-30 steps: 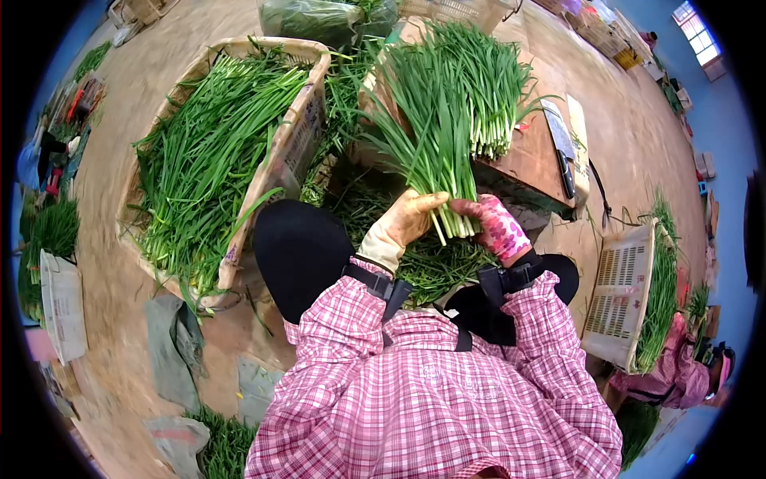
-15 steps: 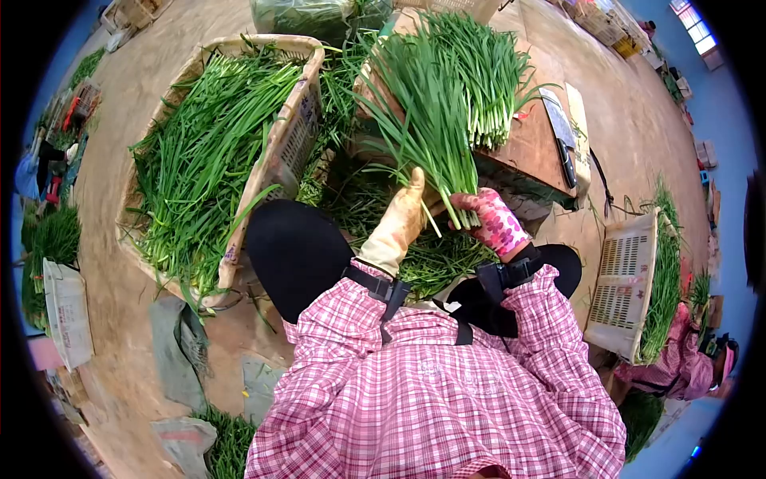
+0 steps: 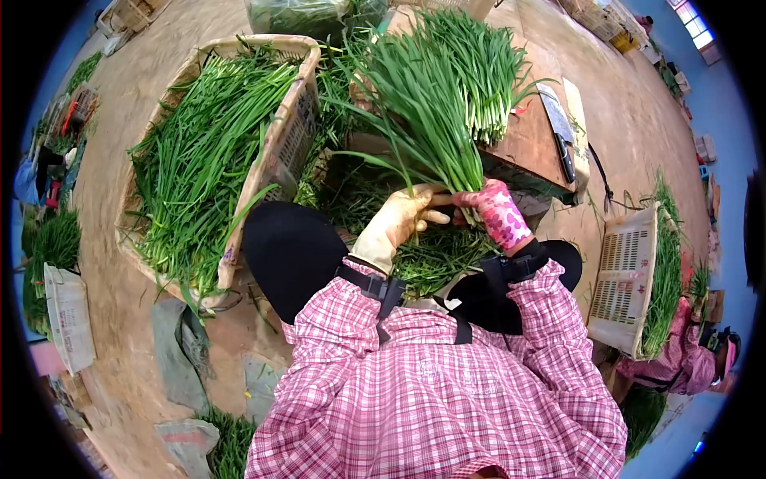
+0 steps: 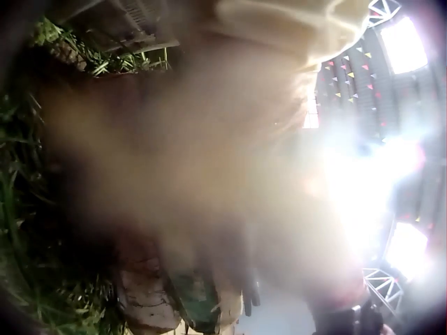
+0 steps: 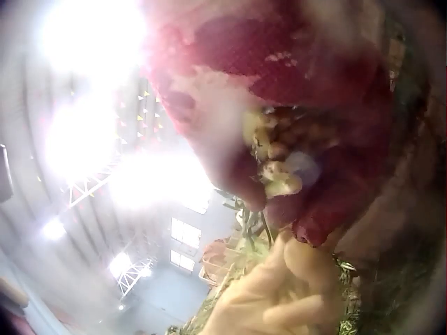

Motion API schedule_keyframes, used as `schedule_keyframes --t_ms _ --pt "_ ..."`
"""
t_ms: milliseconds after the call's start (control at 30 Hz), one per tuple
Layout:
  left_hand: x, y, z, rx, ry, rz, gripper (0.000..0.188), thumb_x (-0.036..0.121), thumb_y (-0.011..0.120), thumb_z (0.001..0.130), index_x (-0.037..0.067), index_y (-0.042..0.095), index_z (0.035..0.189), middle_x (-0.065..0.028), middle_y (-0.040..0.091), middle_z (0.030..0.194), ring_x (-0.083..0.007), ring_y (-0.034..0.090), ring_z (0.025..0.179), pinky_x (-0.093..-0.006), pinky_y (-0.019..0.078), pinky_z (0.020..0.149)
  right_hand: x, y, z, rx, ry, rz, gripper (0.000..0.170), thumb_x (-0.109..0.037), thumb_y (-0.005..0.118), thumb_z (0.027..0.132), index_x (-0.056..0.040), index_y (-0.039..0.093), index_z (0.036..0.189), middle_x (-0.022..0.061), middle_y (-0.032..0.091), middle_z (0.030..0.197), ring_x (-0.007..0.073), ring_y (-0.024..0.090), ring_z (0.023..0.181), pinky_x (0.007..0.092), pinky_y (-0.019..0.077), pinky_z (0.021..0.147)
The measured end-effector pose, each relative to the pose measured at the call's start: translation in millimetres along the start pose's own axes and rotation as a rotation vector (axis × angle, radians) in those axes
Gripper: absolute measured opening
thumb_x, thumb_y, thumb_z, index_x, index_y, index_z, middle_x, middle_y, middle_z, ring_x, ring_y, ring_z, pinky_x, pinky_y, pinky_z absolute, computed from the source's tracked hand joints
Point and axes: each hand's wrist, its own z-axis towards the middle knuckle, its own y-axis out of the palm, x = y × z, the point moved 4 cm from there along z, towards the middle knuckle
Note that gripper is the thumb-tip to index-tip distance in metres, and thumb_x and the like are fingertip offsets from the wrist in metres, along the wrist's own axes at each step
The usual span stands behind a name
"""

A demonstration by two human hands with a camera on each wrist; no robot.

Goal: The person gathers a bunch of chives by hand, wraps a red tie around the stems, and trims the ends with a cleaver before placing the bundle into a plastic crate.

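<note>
Green leafy bunch [image 3: 431, 120]: held low by its pale stems in the right hand [image 3: 496, 214], patterned pink glove, fingers clamped around them; leaves fan away over the wooden block [image 3: 533, 152]. Left hand [image 3: 397, 222], cream glove, just beside the stem ends, fingers bent and partly spread; its glove blurs the left wrist view, so cannot tell whether it pinches a stray leaf. On block: stacked greens [image 3: 488, 80], knife [image 3: 562, 137] to their right. Filled crate [image 3: 294, 144] at left; loose trimmings [image 3: 435, 263] below hands.
</note>
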Motion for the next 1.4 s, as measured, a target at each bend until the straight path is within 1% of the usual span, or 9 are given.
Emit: schedule_keyframes --t_ms 133,300,433,600,800,1000,1267,1367,1400 --pt "-17 -26 5 0.558 -0.122 0.091 0.042 0.024 0.055 0.101 0.004 0.052 0.138 -0.0152 0.056 0.14 -0.0231 0.069 0.104 -0.0327 0.0561 0.074 -14 -6 -12 -0.053 0.042 0.115 0.022 -0.014 0.069 0.086 0.0039 0.066 0.098 0.0083 0.065 0.078 0.0196 0.066 0.066 0.0342 0.0572 0.068" --pt "-24 -7 13 0.067 0.09 -0.332 0.048 0.031 0.045 0.106 0.011 0.038 0.149 -0.0144 0.06 0.135 -0.0266 0.068 0.105 -0.0363 0.0565 0.079 -17 -11 -24 -0.103 -0.026 0.346 0.029 -0.022 0.066 0.088 0.0043 0.064 0.101 0.0075 0.063 0.08 0.0165 0.062 0.068 0.0348 0.0547 0.071" --pt "-80 -40 28 0.312 -0.498 0.212 0.048 0.037 0.036 0.108 0.004 0.04 0.143 -0.0122 0.071 0.116 -0.0204 0.067 0.075 -0.0318 0.0533 0.068 -23 -12 -30 -0.142 -0.121 0.371 0.031 -0.022 0.066 0.087 0.004 0.063 0.102 0.0082 0.063 0.082 0.0171 0.061 0.069 0.0355 0.0539 0.071" --pt "-45 -27 10 0.498 -0.551 1.67 0.123 0.073 0.072 0.072 -0.004 0.02 0.153 -0.0294 0.04 0.149 -0.0373 0.04 0.14 -0.0406 0.0358 0.113 -51 -21 -38 -0.006 -0.074 0.108 0.027 -0.019 0.069 0.084 0.004 0.066 0.097 0.0095 0.066 0.074 0.0193 0.066 0.064 0.0328 0.0538 0.065" --pt "-33 35 19 -0.188 0.153 -0.064 0.095 0.061 0.07 0.079 0.009 0.037 0.151 -0.006 0.047 0.149 -0.0237 0.041 0.139 -0.0438 0.0341 0.115 -25 3 -26 0.117 -0.523 -0.53 0.037 -0.016 0.074 0.081 0.0016 0.061 0.111 0.0134 0.071 0.081 0.0207 0.067 0.067 0.0325 0.0539 0.061" --pt "27 45 -14 -0.024 0.332 -0.516 0.074 0.044 0.071 0.088 0.007 0.042 0.146 -0.0127 0.05 0.144 -0.0307 0.047 0.133 -0.0503 0.039 0.112 -20 37 -55 0.115 -0.212 -0.896 0.065 -0.019 0.075 0.076 -0.0034 0.049 0.133 0.0209 0.07 0.097 0.035 0.069 0.091 0.0407 0.0559 0.077" --pt "141 94 52 0.108 0.413 -0.135 0.051 0.027 0.067 0.094 0.006 0.051 0.137 -0.0107 0.062 0.128 -0.0311 0.064 0.108 -0.0502 0.0524 0.097 -77 -1 -29 0.118 -0.13 -0.227 0.03 -0.021 0.076 0.082 -0.0061 0.068 0.106 0.0127 0.071 0.089 0.0268 0.07 0.079 0.0358 0.0559 0.076" --pt "205 147 93 0.098 0.404 0.127 0.051 0.026 0.071 0.092 0.009 0.05 0.135 -0.0098 0.065 0.118 -0.0302 0.067 0.1 -0.047 0.0576 0.088 -103 -28 21 0.303 -0.969 -0.756 0.009 -0.014 0.067 0.089 -0.0116 0.073 0.094 0.0129 0.062 0.066 0.028 0.066 0.063 0.0364 0.0545 0.059" --pt "217 155 104 0.122 0.389 0.176 0.051 0.025 0.072 0.092 0.01 0.05 0.134 -0.0096 0.065 0.114 -0.0297 0.067 0.098 -0.0457 0.0593 0.084 -110 -39 43 0.278 -0.731 -0.564 0.009 -0.015 0.068 0.089 -0.008 0.073 0.093 0.0137 0.063 0.067 0.0275 0.066 0.061 0.0373 0.0541 0.057"
